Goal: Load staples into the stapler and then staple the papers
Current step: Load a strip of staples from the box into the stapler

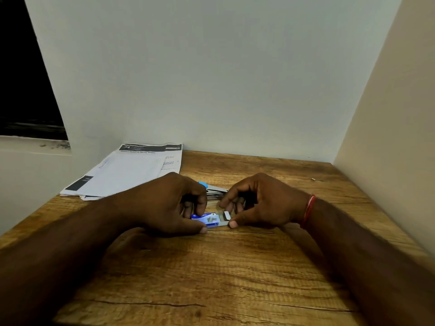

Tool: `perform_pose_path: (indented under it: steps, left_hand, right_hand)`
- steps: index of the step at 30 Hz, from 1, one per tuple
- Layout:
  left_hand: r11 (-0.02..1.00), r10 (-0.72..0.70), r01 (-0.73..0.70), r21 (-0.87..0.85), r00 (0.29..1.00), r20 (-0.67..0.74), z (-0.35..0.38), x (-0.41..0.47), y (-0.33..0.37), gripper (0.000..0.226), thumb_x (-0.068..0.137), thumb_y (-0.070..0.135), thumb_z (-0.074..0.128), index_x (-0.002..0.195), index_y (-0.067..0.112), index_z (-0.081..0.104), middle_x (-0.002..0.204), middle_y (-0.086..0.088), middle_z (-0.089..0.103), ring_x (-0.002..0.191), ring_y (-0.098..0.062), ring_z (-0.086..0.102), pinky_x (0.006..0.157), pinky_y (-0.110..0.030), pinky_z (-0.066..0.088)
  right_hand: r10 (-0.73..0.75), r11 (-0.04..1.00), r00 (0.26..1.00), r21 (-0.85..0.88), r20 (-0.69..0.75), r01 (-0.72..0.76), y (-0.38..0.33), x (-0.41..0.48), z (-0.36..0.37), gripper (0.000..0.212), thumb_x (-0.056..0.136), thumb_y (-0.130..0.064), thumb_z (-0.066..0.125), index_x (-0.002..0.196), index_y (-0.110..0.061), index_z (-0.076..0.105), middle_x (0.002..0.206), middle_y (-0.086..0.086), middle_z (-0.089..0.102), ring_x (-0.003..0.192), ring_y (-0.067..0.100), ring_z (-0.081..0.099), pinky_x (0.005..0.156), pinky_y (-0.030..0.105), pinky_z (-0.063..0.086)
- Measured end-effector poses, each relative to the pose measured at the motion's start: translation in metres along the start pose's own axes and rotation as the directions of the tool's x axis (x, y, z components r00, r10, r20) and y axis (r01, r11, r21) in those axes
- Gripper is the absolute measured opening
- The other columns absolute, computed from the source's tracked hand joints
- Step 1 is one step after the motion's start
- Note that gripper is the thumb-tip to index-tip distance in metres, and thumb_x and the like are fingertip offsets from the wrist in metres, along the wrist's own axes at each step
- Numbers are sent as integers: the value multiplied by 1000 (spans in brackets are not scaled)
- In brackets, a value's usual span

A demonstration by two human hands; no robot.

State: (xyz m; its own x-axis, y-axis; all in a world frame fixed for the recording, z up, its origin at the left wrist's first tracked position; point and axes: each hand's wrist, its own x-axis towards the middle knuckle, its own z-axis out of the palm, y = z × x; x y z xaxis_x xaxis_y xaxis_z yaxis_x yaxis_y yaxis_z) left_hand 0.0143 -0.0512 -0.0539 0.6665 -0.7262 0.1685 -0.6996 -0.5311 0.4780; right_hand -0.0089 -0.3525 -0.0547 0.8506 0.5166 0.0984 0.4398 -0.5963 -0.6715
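Two hands are seen low over the wooden counter (235,267), working on a small blue staple box (204,218). Left hand (169,203) is closed around the box sleeve, thumb in front and fingers behind, pinning it to the counter. Right hand (261,201) is curled, thumb and fingertips pinched at the pulled-out tray end (223,220), where a pale strip of staples (227,214) is seen tilted up; whether the strip itself is gripped cannot be told.

Stapler (215,190) is lying just behind the hands, blue end and metal parts partly hidden; it appears opened, though this is uncertain. Papers (127,170) are stacked at the far left corner, well apart from the box.

Step judged in hand: a strip is being taken from the box. Sleeve is best kept flat and steady while the strip is lifted by its long sides, lightly, so that it is not snapped. Loose staples showing in the tray could be spilled if the box is tipped.
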Motion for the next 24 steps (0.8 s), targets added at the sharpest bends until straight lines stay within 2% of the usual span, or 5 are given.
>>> perform_pose_path:
  steps: [6, 8, 16, 20, 24]
  left_hand:
    - [999, -5, 4, -35, 1000, -28, 2, 1, -2, 32, 78, 54, 99, 91, 36, 76, 80, 14, 78, 68, -7, 74, 61, -14, 54]
    - [999, 1, -2, -41, 999, -40, 3, 2, -2, 30, 79, 51, 100, 91, 36, 77, 80, 16, 78, 68, -6, 74, 60, -13, 54]
    - [998, 9, -14, -56, 997, -78, 8, 3, -3, 30, 79, 52, 100, 88, 36, 76, 78, 15, 77, 65, -4, 72, 58, -14, 53]
    - [999, 18, -23, -48, 995, -99, 10, 5, -5, 30, 80, 51, 100, 87, 33, 76, 76, 10, 77, 65, -8, 73, 59, -16, 53]
    - [999, 26, -30, -31, 993, -114, 11, 5, -3, 30, 80, 51, 100, 86, 33, 76, 77, 14, 76, 67, -8, 73, 59, -14, 52]
  right_hand:
    - [-39, 998, 998, -45, -54, 36, -1, 3, 5, 25, 81, -29, 101, 103, -27, 90, 99, 1, 86, 91, 25, 81, 85, 52, 67]
    - [-70, 995, 996, -71, -64, 65, -2, 3, 6, 23, 82, -28, 100, 102, -27, 91, 101, -1, 86, 93, 24, 80, 86, 53, 65]
    - [-69, 992, 993, -108, -99, 58, -7, 6, 12, 22, 83, -24, 100, 103, -24, 92, 100, -7, 87, 93, 10, 80, 85, 38, 66]
    - [-54, 996, 992, -70, -113, 46, -9, 7, 15, 33, 78, -19, 103, 109, -23, 90, 90, -16, 85, 82, -2, 78, 75, 13, 57]
    - [-63, 997, 991, -61, -122, 56, -9, 7, 15, 37, 77, -15, 103, 111, -19, 90, 95, -10, 87, 84, -2, 80, 76, 13, 58]
